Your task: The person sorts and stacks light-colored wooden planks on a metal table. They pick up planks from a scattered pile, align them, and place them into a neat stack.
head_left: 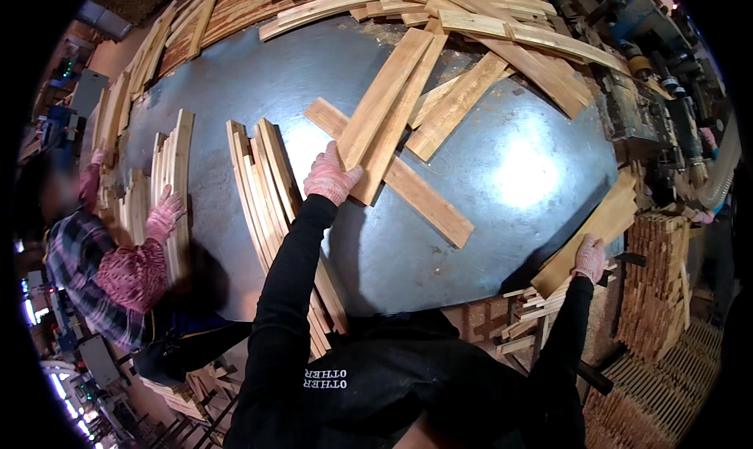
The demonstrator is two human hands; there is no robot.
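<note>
My left hand [332, 176], in a pink knit glove, is closed on the near end of a wooden board [387, 96] that slants away across the metal table. A second board [401, 127] lies close along its right side. Beneath these, another plank [430, 202] crosses toward the lower right. Far to the right, my right hand [590, 258], gloved alike, grips a wide flat wooden board [584, 237] over the table's right edge. Its fingers are partly hidden, and whether it holds one board or several stacked ones I cannot tell.
Loose planks [486, 25] pile up at the table's [235, 72] far side. Upright strips [267, 174] stand left of my arm. A co-worker [110, 269] in gloves handles strips at the left. Stacked boards [651, 284] and machinery [635, 112] stand at the right.
</note>
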